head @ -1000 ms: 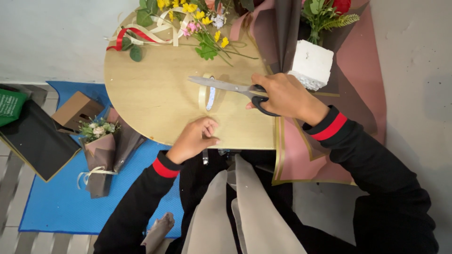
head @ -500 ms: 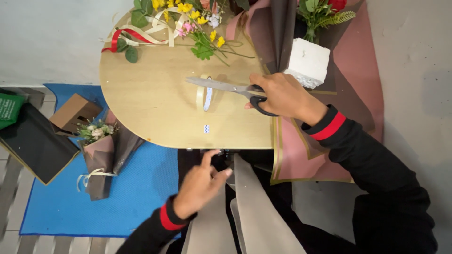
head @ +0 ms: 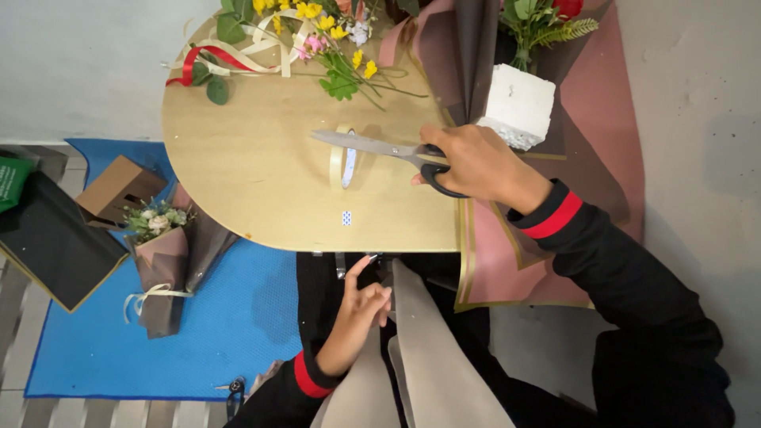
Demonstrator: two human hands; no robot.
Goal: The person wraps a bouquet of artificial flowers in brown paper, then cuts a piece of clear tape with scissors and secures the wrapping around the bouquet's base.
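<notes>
The right hand (head: 479, 162) grips a pair of scissors (head: 380, 148) by the black handles, fingers closed through the loops, blades lying together and pointing left across the pale wooden counter (head: 254, 174). The blades lie over a roll of tape (head: 346, 157) standing on its edge near the counter's middle — touching it or just above it, I cannot tell which. A tiny patterned scrap (head: 346, 217) lies nearer the front edge.

The left hand (head: 361, 305) is below the counter's edge, over the lap, fingers loosely spread with the forefinger raised; it rests against beige wrapping paper (head: 432, 357) but is not closed on anything.

At the far side lie loose yellow flowers (head: 337, 32) with green stems, beside cream ribbon (head: 265, 43) and red ribbon (head: 202, 63). To the right, pink and dark wrapping sheets (head: 587, 143) hang over the counter, with a white foam block (head: 519, 105) holding stems. On the floor to the left — a blue mat (head: 190, 333), a small wrapped bouquet (head: 158, 254) and a brown box (head: 119, 189)
</notes>
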